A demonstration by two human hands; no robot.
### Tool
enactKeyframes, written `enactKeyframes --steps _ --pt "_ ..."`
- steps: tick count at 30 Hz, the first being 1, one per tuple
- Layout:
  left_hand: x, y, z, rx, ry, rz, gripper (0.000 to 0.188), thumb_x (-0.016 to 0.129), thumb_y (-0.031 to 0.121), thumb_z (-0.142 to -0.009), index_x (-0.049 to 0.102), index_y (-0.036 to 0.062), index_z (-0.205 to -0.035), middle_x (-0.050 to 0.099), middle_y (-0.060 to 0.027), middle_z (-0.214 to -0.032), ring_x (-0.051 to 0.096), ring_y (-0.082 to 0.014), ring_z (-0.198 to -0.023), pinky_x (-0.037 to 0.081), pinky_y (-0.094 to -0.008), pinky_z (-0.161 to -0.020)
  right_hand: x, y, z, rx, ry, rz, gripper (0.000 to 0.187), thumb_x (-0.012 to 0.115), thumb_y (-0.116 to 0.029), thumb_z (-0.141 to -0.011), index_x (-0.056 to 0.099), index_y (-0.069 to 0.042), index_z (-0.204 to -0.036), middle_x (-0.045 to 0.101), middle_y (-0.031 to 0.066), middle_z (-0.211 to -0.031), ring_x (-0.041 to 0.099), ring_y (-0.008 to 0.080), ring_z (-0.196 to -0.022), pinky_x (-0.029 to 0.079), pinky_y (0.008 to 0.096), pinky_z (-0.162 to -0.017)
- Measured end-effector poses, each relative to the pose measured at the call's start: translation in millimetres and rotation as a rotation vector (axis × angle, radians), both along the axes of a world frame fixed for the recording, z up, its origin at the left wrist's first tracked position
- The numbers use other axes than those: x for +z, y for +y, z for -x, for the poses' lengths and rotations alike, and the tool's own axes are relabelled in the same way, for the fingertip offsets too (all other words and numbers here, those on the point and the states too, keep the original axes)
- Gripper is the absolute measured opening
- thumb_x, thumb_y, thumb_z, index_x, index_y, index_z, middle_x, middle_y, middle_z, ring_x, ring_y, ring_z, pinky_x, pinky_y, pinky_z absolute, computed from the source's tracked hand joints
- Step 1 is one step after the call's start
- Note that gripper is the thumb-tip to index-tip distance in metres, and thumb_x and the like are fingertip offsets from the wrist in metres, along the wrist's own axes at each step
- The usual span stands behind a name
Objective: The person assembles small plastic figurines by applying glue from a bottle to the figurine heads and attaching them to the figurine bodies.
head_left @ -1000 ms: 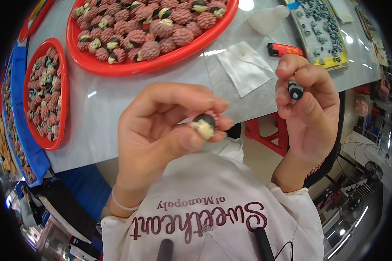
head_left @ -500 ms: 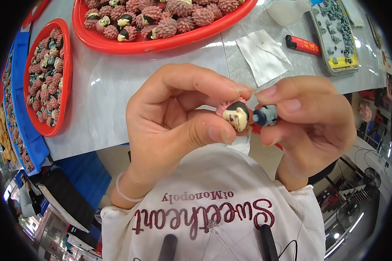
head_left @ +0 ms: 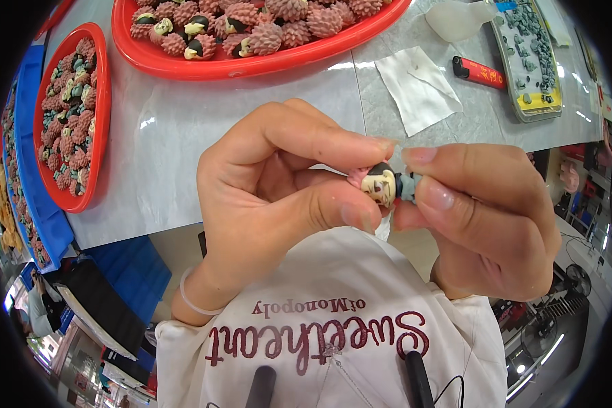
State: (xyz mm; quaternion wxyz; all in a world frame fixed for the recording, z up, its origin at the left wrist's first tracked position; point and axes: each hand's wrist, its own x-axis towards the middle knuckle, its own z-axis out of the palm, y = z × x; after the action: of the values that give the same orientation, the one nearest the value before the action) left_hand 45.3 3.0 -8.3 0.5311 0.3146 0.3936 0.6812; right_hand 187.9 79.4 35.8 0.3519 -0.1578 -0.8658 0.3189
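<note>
Between the thumb and fingers of my left hand (head_left: 272, 170) is a small figurine head (head_left: 379, 185) with a cream face, black hair and a spiky pink back. My right hand (head_left: 486, 211) pinches a small grey-blue figurine body (head_left: 406, 186) with a dark upper part. The body's dark end meets the neck side of the head; whether it is seated fully I cannot tell. Both pieces are held up in front of my chest, above the near table edge, and fingertips partly cover them.
A large red tray (head_left: 251, 69) of similar heads lies at the far side. To the left are a smaller red tray (head_left: 104, 122) of mixed parts and a blue tray (head_left: 58, 234). At right: white cloth (head_left: 418, 92), red lighter (head_left: 481, 72), translucent bottle (head_left: 452, 19), clear tray (head_left: 554, 102) of grey-blue bodies.
The figurine body has moved left against the head, closing the gap between them. The head has turned slightly, and my right fingers have shifted their grip on the body.
</note>
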Motion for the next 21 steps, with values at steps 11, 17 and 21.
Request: enactKeyframes --steps 11,17,21 --pt "-2 -2 5 0.008 0.016 -0.009 0.034 0.070 0.021 -0.066 0.051 0.0011 -0.085 0.054 -0.0097 -0.082 0.057 -0.0153 -0.076 0.046 -0.0233 -0.068 -9 -2 7 -0.063 0.064 0.011 0.033 0.069 0.005 -0.056 0.053 0.000 -0.085 0.057 0.0196 -0.084 0.056 0.0196 -0.064 0.047 0.0234 -0.049" --pt "2 1 5 -0.030 0.033 -0.010 0.034 0.067 0.020 -0.070 0.049 0.0002 -0.090 0.054 -0.0179 -0.094 0.058 -0.0194 -0.080 0.047 -0.0275 -0.073 -19 8 8 0.009 0.161 0.136 0.030 0.073 -0.006 -0.057 0.053 -0.005 -0.078 0.051 0.0109 -0.076 0.049 0.0143 -0.061 0.041 0.0213 -0.050" --pt "5 0 4 -0.050 -0.114 0.032 0.042 0.067 0.024 -0.070 0.048 -0.0019 -0.096 0.053 -0.0198 -0.095 0.058 -0.0228 -0.083 0.049 -0.0305 -0.072 -22 11 9 0.006 0.181 0.213 0.038 0.078 -0.019 -0.053 0.047 -0.006 -0.070 0.044 0.0048 -0.068 0.041 0.0107 -0.058 0.034 0.0200 -0.051"
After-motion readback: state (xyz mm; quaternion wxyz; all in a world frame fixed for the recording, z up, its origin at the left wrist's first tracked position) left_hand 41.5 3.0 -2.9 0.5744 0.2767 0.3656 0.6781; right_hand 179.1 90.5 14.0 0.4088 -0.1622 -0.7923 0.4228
